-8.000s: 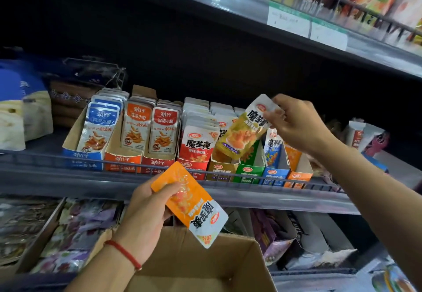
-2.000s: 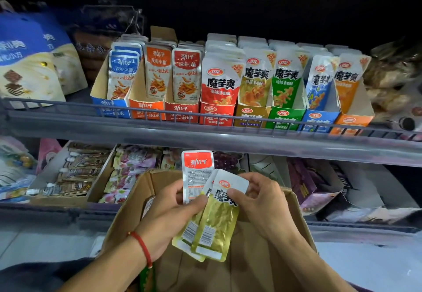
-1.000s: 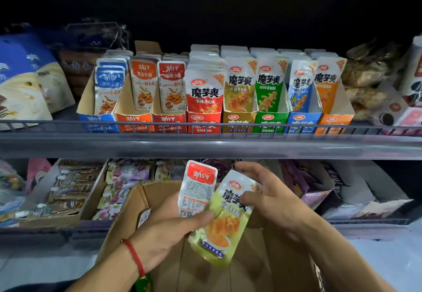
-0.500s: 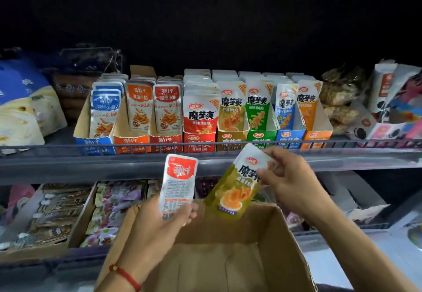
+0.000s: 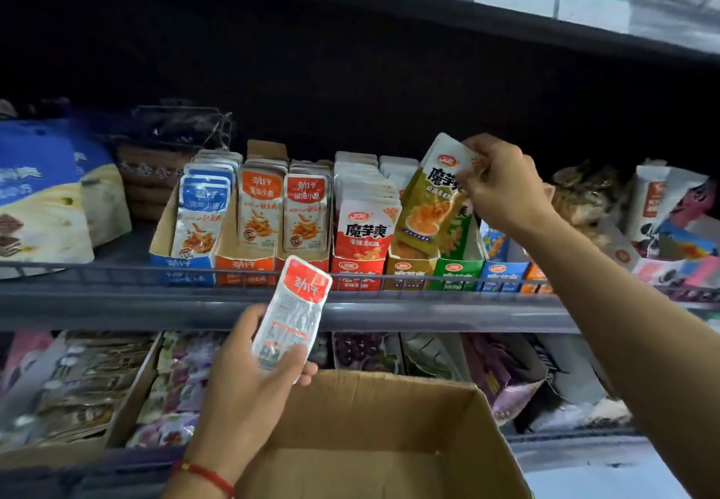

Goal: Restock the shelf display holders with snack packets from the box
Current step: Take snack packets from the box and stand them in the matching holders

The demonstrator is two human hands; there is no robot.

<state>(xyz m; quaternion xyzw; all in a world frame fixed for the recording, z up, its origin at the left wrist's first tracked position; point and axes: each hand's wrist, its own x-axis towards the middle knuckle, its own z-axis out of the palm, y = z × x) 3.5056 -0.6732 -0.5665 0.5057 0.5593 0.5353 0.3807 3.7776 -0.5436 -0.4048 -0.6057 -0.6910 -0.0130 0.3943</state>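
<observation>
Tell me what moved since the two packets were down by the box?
The right hand lifted the olive-yellow snack packet from above the brown cardboard box up to the yellow-brown display holder on the shelf, pinching its top. The left hand still grips the red-topped white packet over the box. Holders unchanged.

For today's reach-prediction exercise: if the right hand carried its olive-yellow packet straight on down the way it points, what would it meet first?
Probably the olive-yellow cardboard display holder: the right hand pinches the olive-yellow snack packet by its top, with the lower end aimed into that holder. Depth is unclear.
</observation>
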